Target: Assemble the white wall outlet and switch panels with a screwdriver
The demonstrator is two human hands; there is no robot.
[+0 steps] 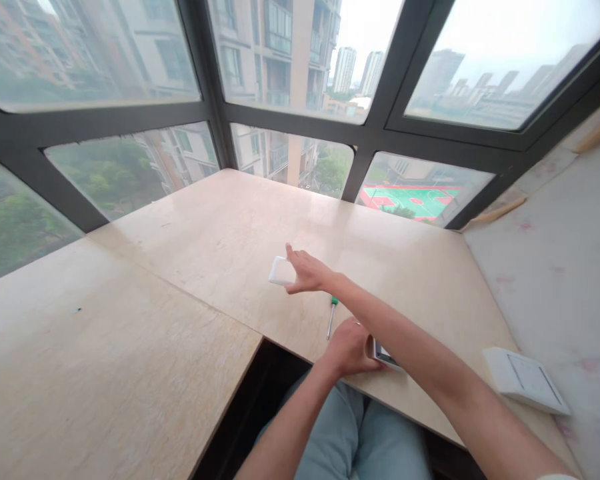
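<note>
My right hand is stretched forward over the pale marble sill and holds a small white rectangular block by its right end. My left hand rests near the sill's front edge and grips a small flat device with a dark face, partly hidden under my right forearm. Between the two hands lies a slim screwdriver with a green handle and a metal shaft, pointing toward me.
A white wall switch panel lies on the pale surface at the right. Dark window frames enclose the sill at the back. A dark gap opens below the sill's front edge, above my legs in light trousers.
</note>
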